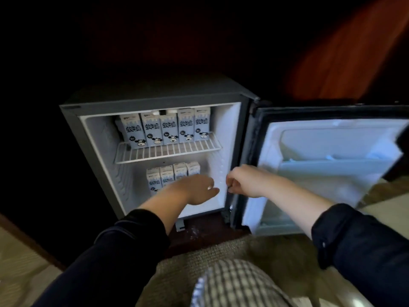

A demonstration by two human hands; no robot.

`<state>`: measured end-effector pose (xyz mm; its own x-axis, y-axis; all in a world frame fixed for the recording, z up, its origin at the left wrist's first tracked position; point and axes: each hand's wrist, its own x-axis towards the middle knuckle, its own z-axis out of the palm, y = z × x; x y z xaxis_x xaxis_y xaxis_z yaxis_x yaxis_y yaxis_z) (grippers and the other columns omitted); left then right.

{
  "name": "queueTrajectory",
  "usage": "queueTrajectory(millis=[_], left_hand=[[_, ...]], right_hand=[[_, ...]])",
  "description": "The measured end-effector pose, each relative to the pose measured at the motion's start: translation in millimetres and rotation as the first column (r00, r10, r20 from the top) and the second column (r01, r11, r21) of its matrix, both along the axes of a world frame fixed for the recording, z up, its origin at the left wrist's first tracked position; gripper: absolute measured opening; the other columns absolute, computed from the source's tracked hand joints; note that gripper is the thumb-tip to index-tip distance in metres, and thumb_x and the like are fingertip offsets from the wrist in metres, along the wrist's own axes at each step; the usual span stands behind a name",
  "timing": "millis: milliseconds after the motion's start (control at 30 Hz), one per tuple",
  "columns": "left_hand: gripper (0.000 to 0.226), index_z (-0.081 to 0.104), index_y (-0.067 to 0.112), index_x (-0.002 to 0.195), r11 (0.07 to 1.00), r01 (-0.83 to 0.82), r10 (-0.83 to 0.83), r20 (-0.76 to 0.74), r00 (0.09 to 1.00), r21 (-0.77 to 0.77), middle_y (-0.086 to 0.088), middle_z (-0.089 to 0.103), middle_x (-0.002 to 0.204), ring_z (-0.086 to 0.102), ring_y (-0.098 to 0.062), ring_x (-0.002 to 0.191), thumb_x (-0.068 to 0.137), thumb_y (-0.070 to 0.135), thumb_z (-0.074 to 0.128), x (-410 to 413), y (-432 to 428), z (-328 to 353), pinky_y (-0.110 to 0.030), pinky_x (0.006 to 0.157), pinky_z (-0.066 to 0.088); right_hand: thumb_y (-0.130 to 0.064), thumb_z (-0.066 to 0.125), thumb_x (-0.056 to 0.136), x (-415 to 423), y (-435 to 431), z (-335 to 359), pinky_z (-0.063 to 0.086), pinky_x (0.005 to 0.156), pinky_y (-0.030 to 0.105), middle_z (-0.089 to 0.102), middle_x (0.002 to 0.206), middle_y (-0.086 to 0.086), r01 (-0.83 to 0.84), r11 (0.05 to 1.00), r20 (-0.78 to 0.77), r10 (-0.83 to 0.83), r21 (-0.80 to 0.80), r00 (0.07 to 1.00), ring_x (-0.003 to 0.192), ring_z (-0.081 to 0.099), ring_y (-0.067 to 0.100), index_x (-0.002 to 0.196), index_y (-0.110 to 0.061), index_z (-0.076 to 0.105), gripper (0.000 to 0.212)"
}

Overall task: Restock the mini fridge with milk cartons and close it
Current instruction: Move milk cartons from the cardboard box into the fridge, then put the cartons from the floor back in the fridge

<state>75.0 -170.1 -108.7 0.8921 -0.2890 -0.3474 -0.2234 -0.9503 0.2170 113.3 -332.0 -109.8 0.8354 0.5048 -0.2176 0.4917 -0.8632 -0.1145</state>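
While the mini fridge (93,120) stands with its door (332,140) swung wide to the right, five milk cartons (169,129) stand upright on the wire shelf (168,151), long axes vertical and printed faces outward. Four lower cartons (167,173) stand likewise. The left hand (197,189) reaches in beside them, fingers relaxed. The right hand (243,180) hovers apart from it with fingers curled, and whether it holds anything is unclear. Woven carpet (221,249) covers the floor of the dark room.

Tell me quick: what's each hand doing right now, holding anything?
Left hand: open, fingers straight, holding nothing, in front of the lower milk cartons.
Right hand: fingers curled by the fridge wall; a grip cannot be told.
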Motion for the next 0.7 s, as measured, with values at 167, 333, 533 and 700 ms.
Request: queueTrajectory(millis=[167, 333, 533, 700], left_hand=[[0.043, 0.053, 0.011, 0.122, 0.988, 0.156, -0.156, -0.007, 0.988, 0.007, -0.012, 0.054, 0.127, 0.051, -0.028, 0.112, 0.099, 0.041, 0.034, -30.9, -75.0, 16.4, -0.035, 0.087, 0.040], [0.042, 0.052, 0.011, 0.125, 0.961, 0.275, -0.274, -0.050, 0.960, 0.017, -0.012, 0.053, 0.131, 0.049, -0.029, 0.118, 0.098, 0.039, 0.037, -60.2, -145.8, 0.6, -0.035, 0.094, 0.038], [0.042, 0.053, 0.012, 0.126, 0.941, 0.338, -0.338, -0.179, 0.924, -0.031, -0.010, 0.053, 0.132, 0.050, -0.027, 0.119, 0.098, 0.039, 0.038, -84.7, -211.4, -57.9, -0.034, 0.098, 0.038], [0.039, 0.054, 0.014, 0.125, 0.958, 0.276, -0.288, -0.285, 0.914, -0.085, -0.010, 0.056, 0.128, 0.053, -0.027, 0.116, 0.096, 0.036, 0.043, -108.8, -241.6, -129.1, -0.033, 0.093, 0.042]], right_hand=[[-0.029, 0.058, 0.091, -53.3, -78.3, 14.6, 0.049, 0.090, 0.039, 0.064, 0.115, 0.009, 0.105, 0.994, 0.010, -0.105, -0.007, 0.994, 0.106, 0.060, 0.029, 0.109, -0.014, 0.063, 0.024], [-0.030, 0.058, 0.089, -101.1, -157.6, -4.3, 0.048, 0.083, 0.033, 0.067, 0.109, 0.006, 0.237, 0.971, -0.023, -0.238, -0.035, 0.971, 0.102, 0.061, 0.027, 0.106, -0.018, 0.064, 0.022], [-0.029, 0.061, 0.089, -149.3, -228.3, -63.9, 0.047, 0.075, 0.030, 0.066, 0.103, 0.005, 0.343, 0.936, -0.153, -0.351, -0.074, 0.924, 0.094, 0.062, 0.024, 0.101, -0.016, 0.064, 0.018], [-0.028, 0.060, 0.088, -177.6, -255.7, -128.2, 0.047, 0.072, 0.031, 0.067, 0.105, 0.005, 0.399, 0.911, -0.240, -0.411, -0.100, 0.879, 0.090, 0.061, 0.022, 0.104, -0.018, 0.065, 0.019]])
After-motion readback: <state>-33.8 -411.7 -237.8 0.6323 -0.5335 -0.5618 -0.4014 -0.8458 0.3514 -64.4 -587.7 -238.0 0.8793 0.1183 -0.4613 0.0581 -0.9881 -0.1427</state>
